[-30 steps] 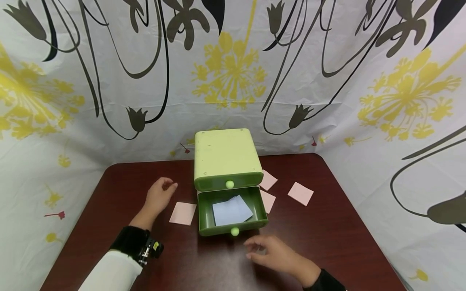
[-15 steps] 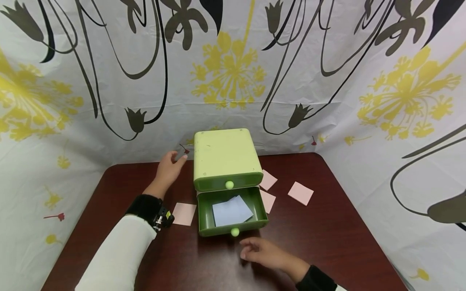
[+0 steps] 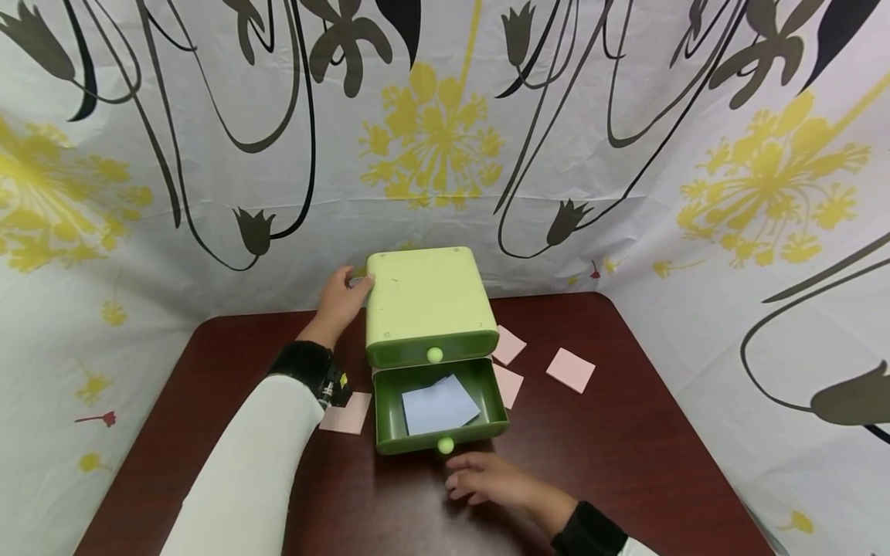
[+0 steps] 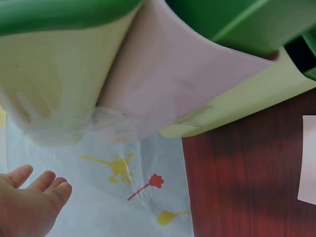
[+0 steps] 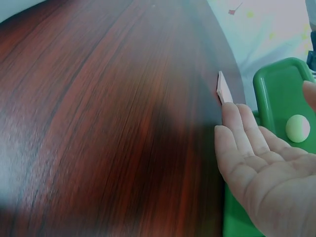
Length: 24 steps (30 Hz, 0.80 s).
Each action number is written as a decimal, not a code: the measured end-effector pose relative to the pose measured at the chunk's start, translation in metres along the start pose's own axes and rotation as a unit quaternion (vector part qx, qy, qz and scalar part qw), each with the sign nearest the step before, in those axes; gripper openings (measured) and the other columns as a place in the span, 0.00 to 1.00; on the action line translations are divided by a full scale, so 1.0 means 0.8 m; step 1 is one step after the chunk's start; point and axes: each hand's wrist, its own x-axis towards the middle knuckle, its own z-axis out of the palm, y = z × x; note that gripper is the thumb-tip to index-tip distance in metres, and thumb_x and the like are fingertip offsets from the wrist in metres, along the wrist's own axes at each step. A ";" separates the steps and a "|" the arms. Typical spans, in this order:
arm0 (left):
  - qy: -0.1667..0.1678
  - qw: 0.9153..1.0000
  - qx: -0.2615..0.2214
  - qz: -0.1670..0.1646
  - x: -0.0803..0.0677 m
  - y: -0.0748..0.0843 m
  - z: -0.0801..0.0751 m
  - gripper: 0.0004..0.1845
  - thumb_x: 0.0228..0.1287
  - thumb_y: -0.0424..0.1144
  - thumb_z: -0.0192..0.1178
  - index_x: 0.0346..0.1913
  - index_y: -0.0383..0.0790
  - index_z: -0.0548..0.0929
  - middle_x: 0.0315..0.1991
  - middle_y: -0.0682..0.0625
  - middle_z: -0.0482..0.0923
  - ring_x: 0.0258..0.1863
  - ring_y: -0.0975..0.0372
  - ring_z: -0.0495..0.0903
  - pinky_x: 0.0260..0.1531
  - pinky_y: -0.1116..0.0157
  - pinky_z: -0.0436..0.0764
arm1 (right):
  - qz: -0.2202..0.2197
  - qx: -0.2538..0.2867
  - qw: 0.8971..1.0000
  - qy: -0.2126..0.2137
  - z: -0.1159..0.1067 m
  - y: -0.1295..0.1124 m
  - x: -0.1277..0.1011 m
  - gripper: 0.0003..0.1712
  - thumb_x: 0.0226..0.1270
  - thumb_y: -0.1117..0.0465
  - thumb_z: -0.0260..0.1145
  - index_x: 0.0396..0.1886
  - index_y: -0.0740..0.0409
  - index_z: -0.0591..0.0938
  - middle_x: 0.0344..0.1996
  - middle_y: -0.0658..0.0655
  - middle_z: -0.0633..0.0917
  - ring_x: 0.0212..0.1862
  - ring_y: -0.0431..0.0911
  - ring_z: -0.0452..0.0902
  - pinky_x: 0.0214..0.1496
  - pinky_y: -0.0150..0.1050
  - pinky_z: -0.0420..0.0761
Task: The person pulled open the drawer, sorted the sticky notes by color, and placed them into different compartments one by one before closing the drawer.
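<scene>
Your left hand rests flat on the green box; your right hand lies relaxed below the open drawer holding blue paper

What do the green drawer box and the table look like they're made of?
The drawer box looks like moulded plastic: smooth, rounded corners, even green, slight sheen. The table looks like dark reddish wood or wood-look laminate, glossy with streaky grain; which one is unclear.

Light is bright and even, perhaps from above. The dark red wooden table shows soft glare; the patterned white curtain bends at the edges. Both wrist views are blurred.
</scene>
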 end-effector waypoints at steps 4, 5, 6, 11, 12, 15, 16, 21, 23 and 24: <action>-0.002 1.000 0.008 -0.009 0.005 0.010 0.007 0.41 0.71 0.59 0.48 0.77 0.43 0.48 0.76 0.42 0.49 0.73 0.47 0.52 0.67 0.48 0.62 | 0.009 0.030 0.999 -0.005 0.001 0.000 0.004 0.29 0.71 0.60 0.56 0.62 0.79 0.67 0.49 0.70 0.82 0.51 0.60 0.81 0.52 0.53 0.80; -0.003 1.000 0.008 -0.010 0.006 0.012 0.008 0.41 0.70 0.59 0.49 0.77 0.44 0.48 0.76 0.42 0.49 0.73 0.47 0.52 0.68 0.48 0.61 | 0.013 0.037 0.999 -0.005 0.001 0.000 0.005 0.29 0.71 0.60 0.56 0.62 0.79 0.67 0.49 0.70 0.82 0.51 0.59 0.81 0.52 0.53 0.81; -0.004 1.000 0.008 -0.008 0.007 0.014 0.009 0.41 0.70 0.59 0.49 0.77 0.44 0.48 0.76 0.42 0.48 0.74 0.47 0.51 0.68 0.48 0.61 | 0.018 0.047 0.999 -0.005 0.001 -0.001 0.006 0.29 0.71 0.59 0.56 0.63 0.79 0.67 0.49 0.70 0.82 0.51 0.59 0.81 0.52 0.52 0.81; -0.007 1.000 0.001 0.000 0.012 0.016 0.014 0.41 0.70 0.59 0.50 0.77 0.44 0.49 0.76 0.42 0.49 0.73 0.47 0.52 0.67 0.47 0.61 | 0.032 0.086 0.996 0.000 0.004 -0.007 0.010 0.31 0.71 0.56 0.56 0.63 0.77 0.67 0.48 0.65 0.83 0.51 0.56 0.81 0.51 0.47 0.81; -0.009 1.000 0.000 0.003 0.013 0.016 0.014 0.41 0.70 0.59 0.49 0.77 0.44 0.49 0.76 0.42 0.48 0.73 0.47 0.51 0.67 0.46 0.61 | 0.034 0.096 0.995 0.002 0.005 -0.008 0.011 0.31 0.71 0.56 0.56 0.63 0.76 0.67 0.48 0.64 0.83 0.51 0.55 0.81 0.51 0.46 0.81; -0.010 1.000 -0.005 0.006 0.017 0.016 0.015 0.42 0.70 0.59 0.50 0.77 0.43 0.48 0.76 0.41 0.47 0.73 0.46 0.51 0.68 0.47 0.61 | 0.038 0.125 0.991 0.004 0.007 -0.011 0.014 0.31 0.71 0.53 0.56 0.62 0.75 0.68 0.49 0.62 0.83 0.51 0.54 0.81 0.51 0.45 0.80; -0.010 1.000 -0.003 0.007 0.018 0.016 0.015 0.42 0.70 0.59 0.50 0.77 0.43 0.47 0.76 0.41 0.47 0.73 0.46 0.51 0.68 0.47 0.60 | 0.041 0.135 0.990 0.005 0.008 -0.012 0.015 0.31 0.71 0.53 0.56 0.61 0.74 0.69 0.49 0.62 0.83 0.51 0.53 0.81 0.51 0.45 0.80; -0.010 1.000 0.001 0.008 0.025 0.016 0.014 0.42 0.71 0.58 0.49 0.77 0.43 0.45 0.76 0.41 0.46 0.74 0.46 0.50 0.69 0.47 0.59 | 0.050 0.172 0.984 0.016 0.011 -0.013 0.020 0.30 0.71 0.51 0.57 0.60 0.71 0.70 0.49 0.63 0.83 0.50 0.51 0.81 0.51 0.43 0.81; -0.012 1.000 0.001 0.007 0.027 0.016 0.013 0.42 0.71 0.58 0.49 0.77 0.43 0.45 0.76 0.41 0.46 0.74 0.46 0.49 0.69 0.48 0.59 | 0.052 0.182 0.982 0.022 0.010 -0.013 0.022 0.26 0.70 0.51 0.57 0.57 0.68 0.72 0.49 0.65 0.83 0.49 0.51 0.82 0.51 0.43 0.81; -0.014 1.000 0.000 0.007 0.028 0.016 0.013 0.42 0.71 0.58 0.49 0.77 0.43 0.45 0.76 0.41 0.46 0.74 0.46 0.49 0.69 0.48 0.59 | 0.054 0.187 0.981 0.025 0.010 -0.012 0.023 0.24 0.70 0.52 0.58 0.56 0.66 0.73 0.49 0.65 0.83 0.48 0.50 0.82 0.51 0.43 0.81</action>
